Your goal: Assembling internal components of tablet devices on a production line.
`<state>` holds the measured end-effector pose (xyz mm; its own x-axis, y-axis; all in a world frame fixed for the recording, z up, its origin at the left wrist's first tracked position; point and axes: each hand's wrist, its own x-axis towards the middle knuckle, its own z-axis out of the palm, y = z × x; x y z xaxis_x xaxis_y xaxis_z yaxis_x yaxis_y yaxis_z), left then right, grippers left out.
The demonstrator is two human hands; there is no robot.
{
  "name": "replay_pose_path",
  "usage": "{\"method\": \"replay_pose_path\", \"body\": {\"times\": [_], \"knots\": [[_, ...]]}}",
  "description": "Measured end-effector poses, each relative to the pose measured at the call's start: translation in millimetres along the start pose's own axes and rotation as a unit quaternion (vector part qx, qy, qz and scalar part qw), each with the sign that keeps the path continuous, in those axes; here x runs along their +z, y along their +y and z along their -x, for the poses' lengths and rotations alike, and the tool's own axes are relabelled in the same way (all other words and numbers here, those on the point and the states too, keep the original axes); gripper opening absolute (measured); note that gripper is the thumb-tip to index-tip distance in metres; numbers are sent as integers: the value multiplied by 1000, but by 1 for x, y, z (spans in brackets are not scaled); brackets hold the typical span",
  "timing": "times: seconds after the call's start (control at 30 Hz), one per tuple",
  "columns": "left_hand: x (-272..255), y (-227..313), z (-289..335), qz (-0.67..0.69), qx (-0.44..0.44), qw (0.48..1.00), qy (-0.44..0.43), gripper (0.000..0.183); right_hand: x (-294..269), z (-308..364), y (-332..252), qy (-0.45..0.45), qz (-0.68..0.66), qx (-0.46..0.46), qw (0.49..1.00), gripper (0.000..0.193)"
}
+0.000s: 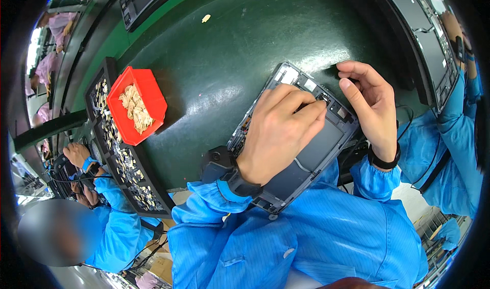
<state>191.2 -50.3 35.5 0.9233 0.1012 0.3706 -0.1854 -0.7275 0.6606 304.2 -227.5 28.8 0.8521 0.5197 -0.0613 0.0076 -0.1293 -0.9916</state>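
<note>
An opened tablet [302, 172], its grey inner plates and small circuit parts exposed, lies tilted on the bench at my front edge. Across its upper part reaches my left hand [278, 131], the fingers bent and pinched together near the tablet's top right corner. Whatever is between those fingertips is hidden or too small to name. Beside that same corner, my right hand [370, 100] is raised with the thumb apart from the curved fingers, and nothing shows in it. Both wrists carry dark bands, and a black boxy device is strapped to the left one.
A red bin [162, 104] of pale small pieces stands on a black divided tray [162, 197] full of small parts at left. One pale piece [205, 18] lies on the green bench [224, 49]. Another opened device [426, 34] is at right. Co-workers in blue sit on both sides.
</note>
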Motion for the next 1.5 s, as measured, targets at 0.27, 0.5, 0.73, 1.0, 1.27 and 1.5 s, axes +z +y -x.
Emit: {"method": "replay_pose_path", "body": {"times": [0.27,0.5,0.73,1.0,1.27,1.5], "knots": [[4,-1,0,7,9,1000,19,18,-1,0,2,-1,0,-11,1000,26],[4,-1,-3,-2,7,1000,13,19,0,0,2,6,8,-19,1000,26],[4,-4,-3,5,20,1000,10,18,3,4,1,10,74,34,997,24],[6,-4,-4,-12,3,999,30,18,3,6,-8,-10,148,54,987,22],[9,-6,-1,-22,7,999,33,14,0,9,-8,-47,212,21,976,21],[0,27,16,-167,-30,979,-117,71,7,2,-5,-19,183,15,983,26]]}}
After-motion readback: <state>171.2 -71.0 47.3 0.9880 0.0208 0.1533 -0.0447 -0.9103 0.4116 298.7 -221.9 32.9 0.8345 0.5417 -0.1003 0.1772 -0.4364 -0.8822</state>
